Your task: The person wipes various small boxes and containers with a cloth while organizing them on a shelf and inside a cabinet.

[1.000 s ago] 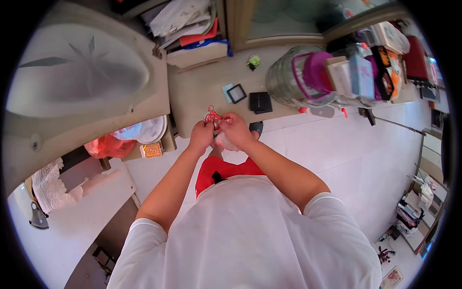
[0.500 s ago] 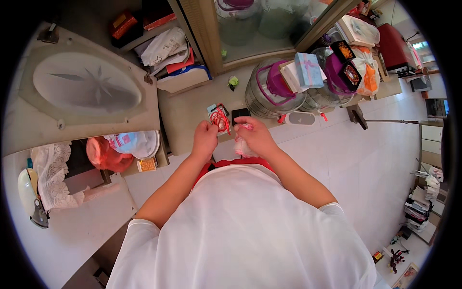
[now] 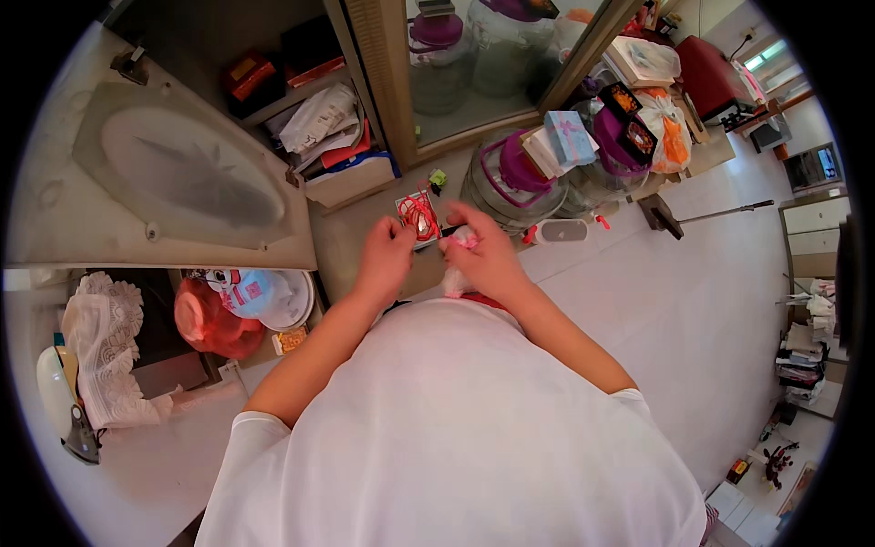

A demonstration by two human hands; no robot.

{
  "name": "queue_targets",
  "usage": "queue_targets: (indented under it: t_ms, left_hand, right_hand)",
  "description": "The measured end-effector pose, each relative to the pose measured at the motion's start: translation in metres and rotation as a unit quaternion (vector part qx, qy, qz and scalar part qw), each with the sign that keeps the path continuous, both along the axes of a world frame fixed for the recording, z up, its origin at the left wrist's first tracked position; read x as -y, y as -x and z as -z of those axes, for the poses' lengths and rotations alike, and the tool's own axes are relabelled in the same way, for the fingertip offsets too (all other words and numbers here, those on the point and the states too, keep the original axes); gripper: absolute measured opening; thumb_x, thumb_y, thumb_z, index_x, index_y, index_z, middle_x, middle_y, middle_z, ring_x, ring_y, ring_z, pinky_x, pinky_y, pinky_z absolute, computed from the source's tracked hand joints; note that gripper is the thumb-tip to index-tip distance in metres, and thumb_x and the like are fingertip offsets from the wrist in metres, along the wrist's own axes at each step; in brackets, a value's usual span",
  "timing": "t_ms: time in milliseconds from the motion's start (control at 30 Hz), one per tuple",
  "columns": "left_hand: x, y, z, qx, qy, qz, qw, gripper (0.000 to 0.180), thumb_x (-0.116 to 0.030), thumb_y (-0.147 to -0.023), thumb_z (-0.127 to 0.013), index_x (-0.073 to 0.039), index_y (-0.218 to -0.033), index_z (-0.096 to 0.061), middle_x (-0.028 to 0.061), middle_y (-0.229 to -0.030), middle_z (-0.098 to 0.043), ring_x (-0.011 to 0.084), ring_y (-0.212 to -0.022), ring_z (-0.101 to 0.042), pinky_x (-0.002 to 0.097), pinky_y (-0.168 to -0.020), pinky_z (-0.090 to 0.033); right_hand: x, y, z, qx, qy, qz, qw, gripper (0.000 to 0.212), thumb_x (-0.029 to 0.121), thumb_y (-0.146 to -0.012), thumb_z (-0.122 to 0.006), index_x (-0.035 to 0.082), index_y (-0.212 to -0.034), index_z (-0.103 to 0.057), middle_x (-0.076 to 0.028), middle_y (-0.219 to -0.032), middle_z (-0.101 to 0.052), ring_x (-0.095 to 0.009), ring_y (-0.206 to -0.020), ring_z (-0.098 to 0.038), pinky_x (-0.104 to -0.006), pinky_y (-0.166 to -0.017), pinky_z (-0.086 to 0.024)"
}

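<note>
Just in front of my body, my left hand (image 3: 386, 256) is closed, thumb and fingers pinched together. Its fingertips overlap the edge of a bundle of thin red cord (image 3: 419, 220), which lies on a small pale box on the cabinet ledge. Whether the cord or something else is between these fingers is hidden. My right hand (image 3: 495, 261) is closed around a small pink-and-white plastic bag (image 3: 456, 281), whose lower part hangs beneath the fingers. A dark flat object shows partly between the two hands. Beyond the cord sits a small yellow-green crumpled item (image 3: 437, 178).
Large glass jars with purple lids (image 3: 527, 173) stand ahead to the right, with a light blue gift box (image 3: 571, 139) on top. An open cabinet door (image 3: 191, 173) juts out at left, above a red plastic bowl (image 3: 214, 319). A long-handled dustpan (image 3: 658, 217) lies right.
The view has tilted, shifting the surroundings slightly. My right hand has turned, and its fingers now reach a little higher over the bag. My left hand stays pinched beside the red cord.
</note>
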State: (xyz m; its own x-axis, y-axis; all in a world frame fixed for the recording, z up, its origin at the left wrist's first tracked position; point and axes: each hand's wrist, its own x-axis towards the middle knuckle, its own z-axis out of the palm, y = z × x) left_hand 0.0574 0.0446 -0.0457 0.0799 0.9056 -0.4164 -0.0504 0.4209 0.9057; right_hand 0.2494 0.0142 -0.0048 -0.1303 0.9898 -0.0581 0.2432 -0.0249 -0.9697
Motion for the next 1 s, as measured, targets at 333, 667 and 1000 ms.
queue_targets:
  t_ms: [333, 667, 1000]
  left_hand:
    - [0.011, 0.045, -0.032, 0.116, 0.043, 0.034, 0.992, 0.019, -0.017, -0.099, -0.059, -0.011, -0.088, -0.045, 0.0003, -0.075, -0.049, 0.0107, -0.055, -0.045, 0.0291, -0.048, -0.036]
    - [0.024, 0.067, -0.029, -0.169, -0.176, 0.099, 0.965, 0.022, -0.015, -0.09, -0.065, -0.005, -0.079, -0.049, 0.0015, -0.072, -0.052, 0.0123, -0.063, -0.046, 0.0329, -0.056, -0.041]
    - [0.03, 0.025, -0.007, -0.035, -0.037, 0.044, 0.998, 0.02, -0.013, -0.087, -0.065, -0.005, -0.078, -0.049, 0.0008, -0.072, -0.048, 0.0118, -0.069, -0.043, 0.0309, -0.06, -0.039]
  right_hand:
    - [0.019, 0.043, 0.008, -0.089, 0.068, 0.056, 0.992, 0.034, 0.012, -0.084, -0.076, 0.002, -0.115, -0.067, -0.006, -0.099, -0.067, -0.012, -0.083, -0.063, -0.0294, -0.076, -0.053]
    - [0.032, 0.061, -0.014, -0.1, 0.109, 0.052, 0.988, 0.011, 0.004, -0.089, -0.068, 0.0, -0.1, -0.067, -0.003, -0.084, -0.067, -0.01, -0.076, -0.064, -0.0271, -0.069, -0.052]
    - [0.005, 0.031, -0.002, -0.038, 0.091, 0.074, 0.992, 0.015, 0.008, -0.087, -0.072, 0.0, -0.096, -0.064, -0.004, -0.082, -0.067, -0.009, -0.073, -0.06, -0.0258, -0.064, -0.049]
